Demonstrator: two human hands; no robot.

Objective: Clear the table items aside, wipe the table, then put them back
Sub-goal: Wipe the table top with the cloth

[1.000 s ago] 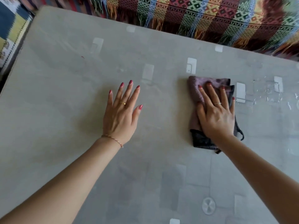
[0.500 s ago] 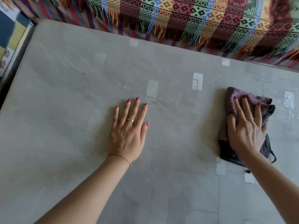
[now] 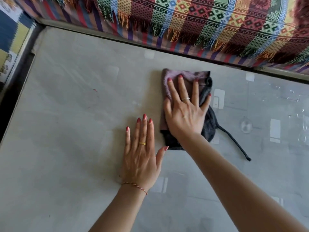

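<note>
A folded mauve and dark grey cloth [image 3: 173, 76] lies flat on the grey glass-topped table [image 3: 58, 131], near its far edge. My right hand [image 3: 185, 113] presses down on the cloth with straight, spread fingers. A thin dark strap [image 3: 234, 143] trails from the cloth toward the right. My left hand [image 3: 141, 154] rests flat on the bare tabletop just left of the cloth, fingers straight, thumb tip close to the cloth's near corner.
A colourful woven throw with fringes [image 3: 209, 25] hangs over the seat beyond the table's far edge. A blue and yellow patterned rug [image 3: 11, 39] lies past the left edge. Reflections and wet streaks [image 3: 284, 97] show on the glass at the right.
My right hand has slid the cloth from the right side back toward the left and farther from me, close to my left hand. The left hand stays flat on the table.
</note>
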